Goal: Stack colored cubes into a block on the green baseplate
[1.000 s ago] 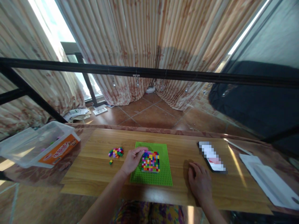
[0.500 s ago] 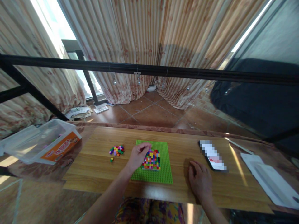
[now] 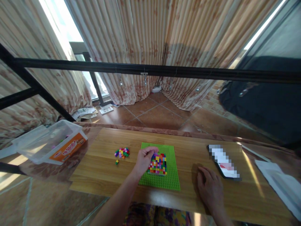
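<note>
Thumb and fingertips together, any brick between them indiscernible, the left hand [image 3: 144, 159] has shifted rightward along the far edge of the brick mosaic [image 3: 158, 165] on the green studded baseplate [image 3: 172, 175], apparently taking work there, while the right hand [image 3: 211, 185] rests, fingers loosely apart, right of that baseplate.

On the worktop [image 3: 101, 169], the baseplate [image 3: 173, 166] is set near the middle, and the block panel [image 3: 158, 166] is carried on it. The left grip [image 3: 154, 151] is placed at the panel's far left corner. Left of the baseplate the brick pile [image 3: 122, 153] is laid, with a separate piece [image 3: 117, 162] just before it. The right grip [image 3: 211, 188] is rested right of the baseplate; the phone [image 3: 224, 161] is placed farther right. Beyond the worktop's left edge the box [image 3: 68, 152] is stood
</note>
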Demonstrator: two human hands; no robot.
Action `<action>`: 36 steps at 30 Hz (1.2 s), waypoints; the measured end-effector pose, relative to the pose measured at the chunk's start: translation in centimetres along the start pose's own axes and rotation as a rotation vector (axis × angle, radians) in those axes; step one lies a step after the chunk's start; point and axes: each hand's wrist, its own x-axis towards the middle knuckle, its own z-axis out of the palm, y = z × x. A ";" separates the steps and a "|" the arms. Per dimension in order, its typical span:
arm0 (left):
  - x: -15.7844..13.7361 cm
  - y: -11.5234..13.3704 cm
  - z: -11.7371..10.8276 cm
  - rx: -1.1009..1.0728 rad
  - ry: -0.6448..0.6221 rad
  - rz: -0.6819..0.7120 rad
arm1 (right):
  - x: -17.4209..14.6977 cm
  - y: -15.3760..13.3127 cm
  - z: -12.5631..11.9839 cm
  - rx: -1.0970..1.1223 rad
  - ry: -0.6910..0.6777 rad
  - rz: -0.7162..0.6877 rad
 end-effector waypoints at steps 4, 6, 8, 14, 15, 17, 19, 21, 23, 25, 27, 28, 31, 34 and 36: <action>0.1 -0.2 0.1 0.012 -0.006 0.021 | 0.0 0.0 0.0 -0.006 0.004 -0.004; 0.1 -0.3 0.1 0.038 -0.004 0.051 | 0.0 0.0 0.0 -0.003 0.005 -0.006; 0.0 -0.4 0.2 0.065 -0.003 0.077 | 0.0 0.0 0.1 -0.002 0.009 -0.005; -0.8 -0.7 -0.5 0.119 0.082 0.172 | 0.1 0.0 0.1 -0.017 0.012 -0.006; -1.2 -0.7 -1.1 0.121 0.119 0.196 | 0.1 0.0 0.1 -0.016 0.012 -0.005; -2.2 -0.6 -2.7 0.150 0.204 0.233 | 0.1 -0.1 0.0 -0.011 0.012 -0.004; -3.6 -0.7 -5.2 0.250 0.308 0.264 | 0.2 -0.2 -0.2 -0.010 0.008 -0.004; -5.2 -1.0 -8.2 0.387 0.453 0.283 | 0.1 -0.1 -0.2 -0.015 0.001 0.000; -6.8 -1.3 -11.0 0.555 0.541 0.243 | 0.1 0.0 -0.3 -0.016 -0.003 0.008; -8.1 -1.5 -13.0 0.691 0.588 0.179 | 0.1 0.2 -0.3 -0.004 -0.004 0.005; -8.8 -1.5 -14.0 0.802 0.590 0.138 | 0.2 0.4 -0.3 -0.008 -0.011 -0.001; -9.0 -1.4 -14.2 0.849 0.576 0.131 | 0.2 0.5 -0.3 -0.010 -0.014 -0.005; -8.5 -1.2 -13.7 0.968 0.521 0.126 | 0.2 0.5 -0.4 -0.023 -0.017 -0.010; -7.5 -1.1 -13.1 1.070 0.492 0.122 | 0.2 0.5 -0.4 -0.035 -0.013 -0.024; -7.1 -1.1 -13.0 1.102 0.475 0.126 | 0.2 0.6 -0.3 -0.037 -0.011 -0.032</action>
